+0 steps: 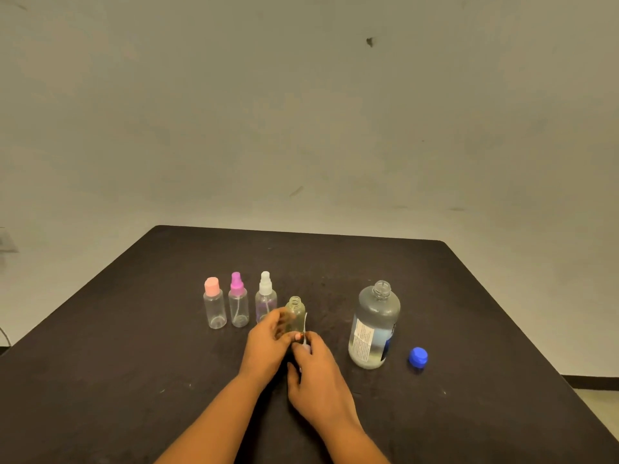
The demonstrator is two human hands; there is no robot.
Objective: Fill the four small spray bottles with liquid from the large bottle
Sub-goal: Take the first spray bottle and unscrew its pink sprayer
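Table edges: The dark table (117, 346) has its far edge under the pale wall (301, 112), with two round far corners. The left and right edges slant out toward the person.
Room to move: All the things stand near the middle, well apart from every edge. A wide strip of table lies between the bottles and the far edge.
Small bottles: Four, in a row left of the middle.
Tops on: Three. The peach-cap bottle (213, 304), the pink-sprayer bottle (238, 301) and the white-sprayer bottle (265, 296) stand upright, just beside one another.
Open one: One. The yellowish bottle (296, 311) stands upright with a bare neck, at the right end of the row and a bit nearer the person.
Large bottle: One. The large bottle (375, 326) stands upright to the right of the row, with no cap on and clear liquid inside.
Blue cap: One. The blue cap (418, 356) lies on the table near the large bottle, on its right.
Hands: Two, close together.
Left hand: The left hand (268, 343) has its fingers curled round the side of the yellowish bottle.
Right hand: The right hand (318, 373) pinches a small whitish spray top (305, 344) low beside that bottle. Its thin tube points up along the bottle's right side.
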